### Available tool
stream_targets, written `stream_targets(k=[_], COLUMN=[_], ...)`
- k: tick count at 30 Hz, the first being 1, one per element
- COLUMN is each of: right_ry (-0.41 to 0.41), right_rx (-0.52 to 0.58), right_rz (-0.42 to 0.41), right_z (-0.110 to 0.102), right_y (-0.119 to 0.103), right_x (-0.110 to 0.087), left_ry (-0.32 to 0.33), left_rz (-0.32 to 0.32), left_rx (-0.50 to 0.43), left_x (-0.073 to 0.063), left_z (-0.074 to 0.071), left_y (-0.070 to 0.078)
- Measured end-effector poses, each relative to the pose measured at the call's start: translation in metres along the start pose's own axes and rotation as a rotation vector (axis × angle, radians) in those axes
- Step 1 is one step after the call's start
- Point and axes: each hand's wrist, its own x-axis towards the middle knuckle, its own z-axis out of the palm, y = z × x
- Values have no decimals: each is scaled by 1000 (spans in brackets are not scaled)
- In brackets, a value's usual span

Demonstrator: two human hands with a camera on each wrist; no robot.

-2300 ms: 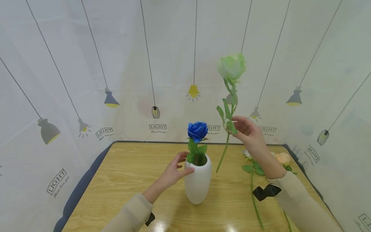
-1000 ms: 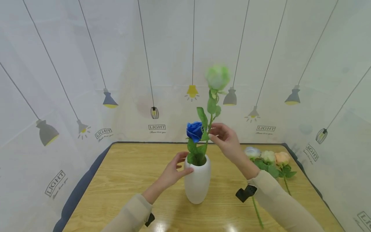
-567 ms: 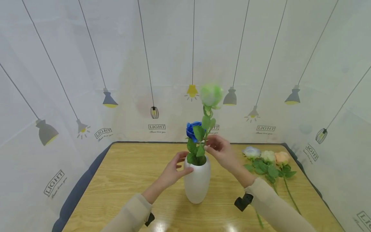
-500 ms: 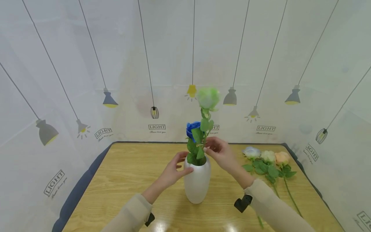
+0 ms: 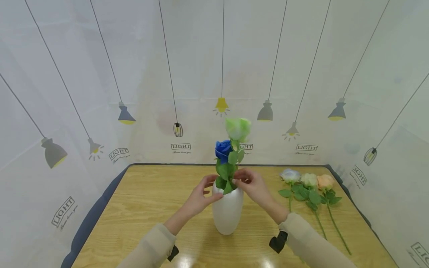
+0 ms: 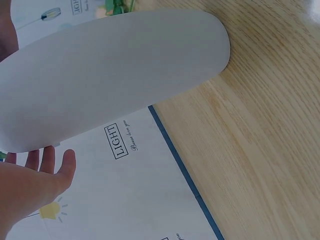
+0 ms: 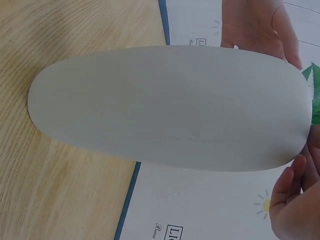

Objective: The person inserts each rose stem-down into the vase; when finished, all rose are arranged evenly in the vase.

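A white vase (image 5: 227, 216) stands upright on the wooden table, and a blue rose (image 5: 222, 149) rises from its mouth. My left hand (image 5: 197, 199) holds the vase near the top from the left, thumb along the front of the rim. At the right side of the mouth, my right hand (image 5: 254, 189) pinches the stem of a pale green-white rose (image 5: 238, 128). This rose's bloom sits just above the blue one, and its lower stem is hidden inside the vase. From the left wrist, the vase's side (image 6: 115, 75) fills much of the view.
Several more roses lie at the right of the table (image 5: 151, 208): a pale bluish-white rose (image 5: 290, 175), a cream rose (image 5: 309, 180) and a peach rose (image 5: 325, 182), stems toward the front. A white backdrop (image 5: 194, 67) printed with lamps surrounds the table's back and sides.
My right hand has brought the green-white rose from the right over to the vase and lowered it beside the blue rose. The left hand has stayed at the vase's top.
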Motion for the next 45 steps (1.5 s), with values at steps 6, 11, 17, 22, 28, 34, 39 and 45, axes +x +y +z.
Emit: stream_targets(k=[6,11,17,22,28,34,39,45], right_ry=[75,138,141,87,70,71,66,63], right_rx=[-25,-24,-64,-109,-51,-30,-43,-61], right_rz=[24,45,33,-7,-19,6,5,2], right_z=[0,-2,-5,-4,-1,0,0,1], right_y=[14,10,5,8,12,15,16,19], right_x=[4,6,5,2,-1,-1,-1,-1], left_ry=[-2,-3,13,25,26,24,27,34], left_rz=[-21,-12,-14,0,7,-2,-6,-11], left_rx=[-6,-11,12,19,20,18,20,31], left_x=[0,2,10,11,11,11,11,11], left_z=[-1,0,2,2,2,2,3,3], left_y=[1,-5,-29,-34,-33,-32,-31,-32])
